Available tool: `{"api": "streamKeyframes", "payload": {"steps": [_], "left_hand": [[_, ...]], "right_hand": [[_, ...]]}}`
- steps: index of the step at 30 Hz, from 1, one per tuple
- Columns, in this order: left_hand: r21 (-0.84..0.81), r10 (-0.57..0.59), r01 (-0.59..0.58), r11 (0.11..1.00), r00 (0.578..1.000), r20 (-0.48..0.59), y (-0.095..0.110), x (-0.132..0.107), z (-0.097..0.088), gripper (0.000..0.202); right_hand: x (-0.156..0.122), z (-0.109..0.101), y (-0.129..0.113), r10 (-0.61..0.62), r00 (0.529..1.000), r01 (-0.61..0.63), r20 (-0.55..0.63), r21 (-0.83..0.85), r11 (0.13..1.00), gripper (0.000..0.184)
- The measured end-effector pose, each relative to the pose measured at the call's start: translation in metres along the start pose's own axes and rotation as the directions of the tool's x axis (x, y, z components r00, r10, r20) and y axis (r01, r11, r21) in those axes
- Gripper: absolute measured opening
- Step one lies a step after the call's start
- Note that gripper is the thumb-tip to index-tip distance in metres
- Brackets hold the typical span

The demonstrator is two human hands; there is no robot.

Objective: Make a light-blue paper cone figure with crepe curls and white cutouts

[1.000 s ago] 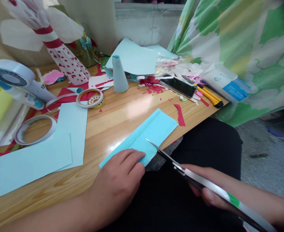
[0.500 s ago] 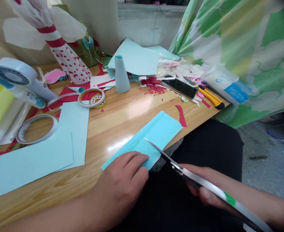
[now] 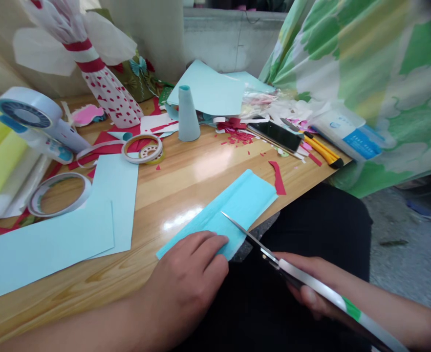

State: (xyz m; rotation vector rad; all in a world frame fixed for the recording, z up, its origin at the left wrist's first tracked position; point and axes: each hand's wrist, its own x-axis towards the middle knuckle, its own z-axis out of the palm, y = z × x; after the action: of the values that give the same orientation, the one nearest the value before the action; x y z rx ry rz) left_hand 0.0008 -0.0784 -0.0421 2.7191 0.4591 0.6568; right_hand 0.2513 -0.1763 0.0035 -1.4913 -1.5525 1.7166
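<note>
A bright blue folded sheet of crepe-like paper (image 3: 250,193) lies slantwise at the table's near edge, its near side reaching over the edge. My left hand (image 3: 195,266) holds it down at the near end, fingers curled on top; the thumb is partly hidden. In my right hand (image 3: 311,288) is a pair of scissors (image 3: 259,247) with long white-and-green handles. The blades look closed or nearly so, and their tip lies over the middle of the blue paper. Just beyond the paper's far right corner rests a red paper scrap (image 3: 278,178).
Pale blue sheets (image 3: 118,205), tape rolls (image 3: 59,195) and a handheld fan (image 3: 41,115) are on the left. A paper cone (image 3: 188,117) stands at the back. To the right are a phone (image 3: 276,136), a yellow cutter knife (image 3: 323,150) and a tissue pack (image 3: 351,129) beside the curtain (image 3: 362,63).
The whole view has shifted slightly, so everything sits a little further right. My hands, the scissors and the blue paper keep nearly the same places relative to each other.
</note>
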Motion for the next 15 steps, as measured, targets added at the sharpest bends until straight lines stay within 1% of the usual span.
{"api": "streamKeyframes", "payload": {"steps": [3, 7, 9, 11, 15], "left_hand": [[0.006, 0.002, -0.002, 1.0, 1.0, 0.001, 0.0, 0.0, -0.001, 0.011], [0.017, 0.008, -0.008, 1.0, 1.0, 0.01, 0.0, 0.003, -0.002, 0.011], [0.023, 0.01, -0.011, 1.0, 1.0, 0.014, 0.0, 0.003, -0.003, 0.01], [0.03, 0.012, -0.013, 0.999, 1.0, 0.011, 0.0, 0.003, -0.002, 0.011], [0.039, 0.013, -0.013, 0.999, 1.0, 0.006, 0.0, 0.003, -0.003, 0.011]], "right_hand": [[0.0, 0.002, 0.006, 0.086, 0.995, -0.088, 0.05, 0.037, 0.995, 0.06], [0.0, 0.008, 0.019, 0.161, 0.987, -0.161, 0.009, 0.082, 0.983, 0.069], [0.001, 0.01, 0.021, 0.193, 0.981, -0.192, -0.005, 0.095, 0.977, 0.071], [0.002, 0.01, 0.02, 0.204, 0.979, -0.203, -0.003, 0.098, 0.974, 0.07], [0.002, 0.008, 0.018, 0.191, 0.981, -0.188, -0.031, 0.069, 0.98, 0.06]]}}
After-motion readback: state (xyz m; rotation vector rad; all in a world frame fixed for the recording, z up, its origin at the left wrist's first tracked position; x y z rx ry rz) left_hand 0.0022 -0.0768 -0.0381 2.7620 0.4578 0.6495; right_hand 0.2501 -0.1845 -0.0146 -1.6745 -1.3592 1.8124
